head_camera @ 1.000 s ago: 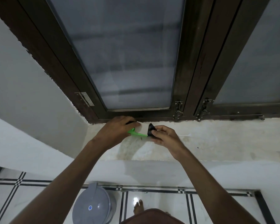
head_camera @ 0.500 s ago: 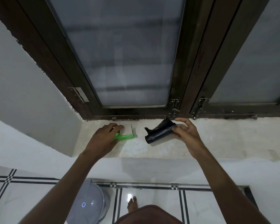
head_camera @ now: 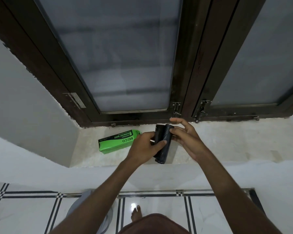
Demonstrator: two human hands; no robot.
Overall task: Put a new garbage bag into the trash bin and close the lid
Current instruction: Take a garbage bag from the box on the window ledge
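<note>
A black roll of garbage bags (head_camera: 164, 141) is held upright above the pale window sill (head_camera: 227, 146). My left hand (head_camera: 145, 149) grips its left side with the thumb across the front. My right hand (head_camera: 186, 137) holds its right side, fingers partly spread at the top. The green garbage bag box (head_camera: 116, 143) lies flat on the sill to the left, free of both hands. The grey trash bin (head_camera: 85, 206) stands on the floor below, lid shut, mostly hidden behind my left forearm.
A dark wooden window frame (head_camera: 181, 65) with frosted glass and metal latches (head_camera: 176, 109) rises right behind the sill. A white wall (head_camera: 24, 107) closes in the left side. White floor tiles with black lines (head_camera: 159, 205) and my bare foot (head_camera: 136, 215) are below.
My left hand let go of the green box, which now lies on the sill, and moved right to grip the black roll. The roll has turned upright between both hands.
</note>
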